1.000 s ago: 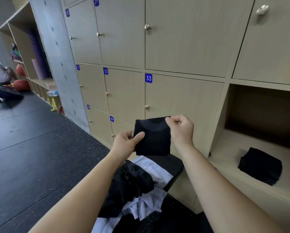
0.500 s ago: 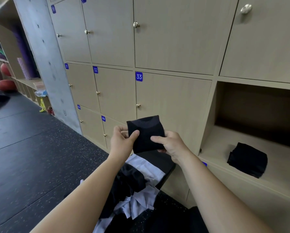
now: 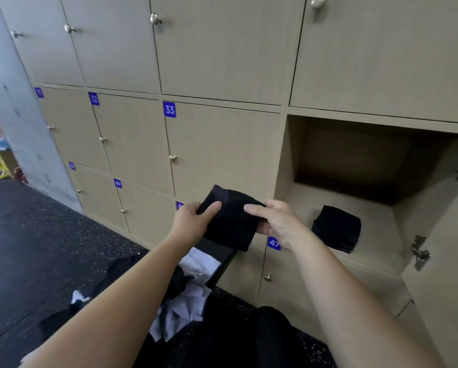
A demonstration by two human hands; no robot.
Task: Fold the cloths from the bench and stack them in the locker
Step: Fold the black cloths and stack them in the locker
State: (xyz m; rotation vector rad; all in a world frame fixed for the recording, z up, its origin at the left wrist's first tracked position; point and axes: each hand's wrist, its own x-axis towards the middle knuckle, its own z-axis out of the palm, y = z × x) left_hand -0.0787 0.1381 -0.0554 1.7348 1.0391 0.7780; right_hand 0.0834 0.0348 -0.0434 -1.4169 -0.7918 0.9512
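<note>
The folded black cloth (image 3: 230, 221) has been lowered toward the open locker (image 3: 376, 216) — clamped at its sides by the left grip (image 3: 196, 221) and the right grip (image 3: 275, 224), above the surface's (image 3: 217, 257) far end. Folding seems finished; stacking is judged next.

Both hands pinch a folded black cloth (image 3: 229, 221): left hand (image 3: 193, 221) at its left edge, right hand (image 3: 274, 224) at its right, beside the open locker (image 3: 283, 160) holding a folded black stack (image 3: 336, 228).
</note>
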